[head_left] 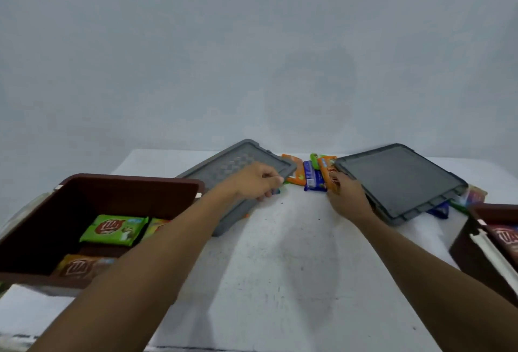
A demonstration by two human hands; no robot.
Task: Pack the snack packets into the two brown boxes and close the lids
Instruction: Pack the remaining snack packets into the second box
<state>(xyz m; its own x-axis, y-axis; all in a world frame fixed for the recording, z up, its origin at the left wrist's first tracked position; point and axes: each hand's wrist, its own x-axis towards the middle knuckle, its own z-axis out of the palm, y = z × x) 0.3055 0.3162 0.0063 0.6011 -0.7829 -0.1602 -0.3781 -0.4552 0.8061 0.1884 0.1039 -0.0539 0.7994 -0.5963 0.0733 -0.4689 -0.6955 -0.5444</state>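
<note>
A brown box (126, 186) stands open at the left with a green packet (113, 229), a yellow-brown packet (81, 267) and another inside. A second brown box (471, 250) sits at the right edge with a dark red packet (507, 236) in it. Two grey lids lie at the back: the left lid (229, 166) and the right lid (398, 178). Between them lie orange, blue and green snack packets (314, 178). My left hand (258, 180) curls its fingers over a small packet at the left lid's near corner. My right hand (347, 197) grips an orange packet (332, 176) beside the right lid.
The white table (280, 253) stretches toward me between my arms. More packets (473, 196) poke out from behind and under the right lid. A plain grey wall rises behind the table's far edge.
</note>
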